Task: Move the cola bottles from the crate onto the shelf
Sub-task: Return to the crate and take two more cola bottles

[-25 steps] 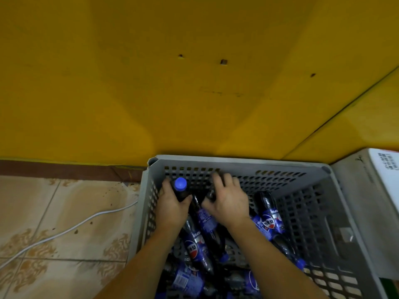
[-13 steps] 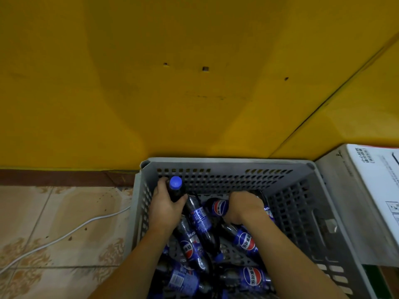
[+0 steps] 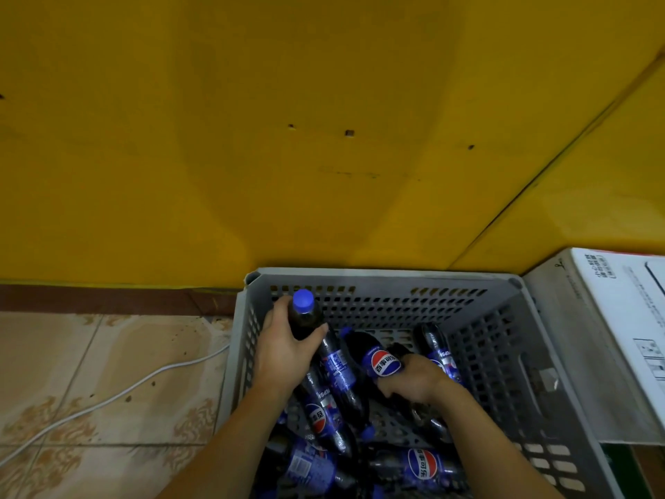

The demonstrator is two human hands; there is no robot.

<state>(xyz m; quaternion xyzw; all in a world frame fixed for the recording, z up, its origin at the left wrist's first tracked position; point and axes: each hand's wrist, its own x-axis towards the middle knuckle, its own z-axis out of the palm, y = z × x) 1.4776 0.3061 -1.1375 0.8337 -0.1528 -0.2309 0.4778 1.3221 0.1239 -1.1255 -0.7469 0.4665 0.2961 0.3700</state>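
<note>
Yellow wall behind grey crate (image 3: 503, 318); left hand (image 3: 284, 349) and right hand (image 3: 414, 379), fingers each wrapped round a cola bottle (image 3: 306, 315).

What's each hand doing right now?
Left hand: grips the blue-capped cola bottle by its neck.
Right hand: grips a second cola bottle by its body.

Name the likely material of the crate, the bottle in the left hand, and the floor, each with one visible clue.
Crate: grey moulded plastic, matte, with pierced grid walls.
Bottle in the left hand: probably clear glossy plastic over dark cola, with a blue screw cap.
Floor: likely glazed ceramic tile, with grout lines and a printed pattern.
</note>
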